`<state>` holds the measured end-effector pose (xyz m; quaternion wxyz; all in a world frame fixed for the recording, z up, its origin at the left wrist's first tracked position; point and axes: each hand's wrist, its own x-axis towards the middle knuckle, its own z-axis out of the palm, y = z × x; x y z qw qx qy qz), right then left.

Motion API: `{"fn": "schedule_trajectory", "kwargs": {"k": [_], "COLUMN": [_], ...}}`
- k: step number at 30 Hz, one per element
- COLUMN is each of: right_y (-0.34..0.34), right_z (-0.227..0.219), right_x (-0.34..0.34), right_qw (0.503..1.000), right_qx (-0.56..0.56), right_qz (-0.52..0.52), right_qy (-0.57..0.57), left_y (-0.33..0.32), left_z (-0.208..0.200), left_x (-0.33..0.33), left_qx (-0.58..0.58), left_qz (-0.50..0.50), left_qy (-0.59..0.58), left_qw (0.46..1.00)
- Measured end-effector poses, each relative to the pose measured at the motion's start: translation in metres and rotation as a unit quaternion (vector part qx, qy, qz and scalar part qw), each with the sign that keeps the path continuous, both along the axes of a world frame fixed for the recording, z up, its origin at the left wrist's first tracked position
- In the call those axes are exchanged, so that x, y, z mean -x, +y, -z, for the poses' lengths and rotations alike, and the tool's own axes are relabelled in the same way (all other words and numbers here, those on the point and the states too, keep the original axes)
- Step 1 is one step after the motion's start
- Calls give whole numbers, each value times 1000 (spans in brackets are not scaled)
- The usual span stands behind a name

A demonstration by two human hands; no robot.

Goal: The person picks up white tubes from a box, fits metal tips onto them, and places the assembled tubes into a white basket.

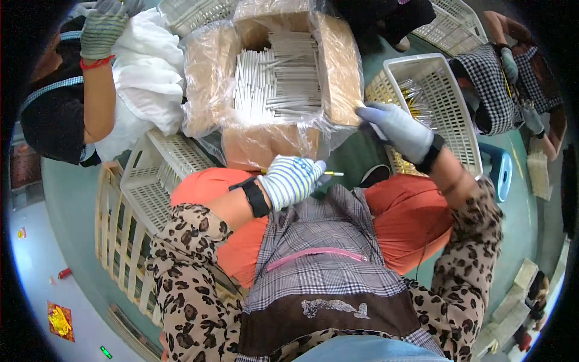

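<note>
My left hand [294, 181], in a blue-striped white glove, is closed around a slim pen-like stick [333, 174]. The stick's white and gold end pokes out to the right above my lap. My right hand [398, 130], in a pale glove, is beside the right flap of an open cardboard box [342, 72]. Its fingers are drawn together at the flap's edge, and whatever they hold is hidden. Slim white sticks [277, 78] lie in bundles inside the plastic-lined box. Gold and clear pen-like pieces [416, 99] lie in the white basket [449, 114] under and beyond my right hand.
Another white basket [142, 181] with some slim pieces stands at my left, by a slatted wooden rack [120, 235]. A co-worker's striped-gloved hand [104, 33] is at upper left near white cloth [148, 72]. More people sit at upper right, near a blue stool [499, 172].
</note>
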<state>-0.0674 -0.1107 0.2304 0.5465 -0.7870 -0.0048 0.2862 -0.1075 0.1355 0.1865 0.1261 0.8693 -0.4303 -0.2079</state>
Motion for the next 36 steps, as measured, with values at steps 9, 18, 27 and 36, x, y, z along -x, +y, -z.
{"fn": "schedule_trajectory", "kwargs": {"k": [9,18,27,36], "right_y": [35,-82,-317,-296], "right_z": [6,5,150,203], "right_x": [3,10,59,58], "right_qw": [956,951,881,847], "right_qx": [3,75,373,464], "right_qz": [-252,-152,284,253], "right_qy": [-151,-257,-69,-56], "left_y": [-6,-26,-36,-26], "left_z": [-5,-9,-13,-29], "left_x": [5,13,11,19], "left_qx": [120,151,131,48], "left_qz": [-105,-156,-51,14], "left_qy": [36,122,150,101], "left_qw": [987,969,979,994]}}
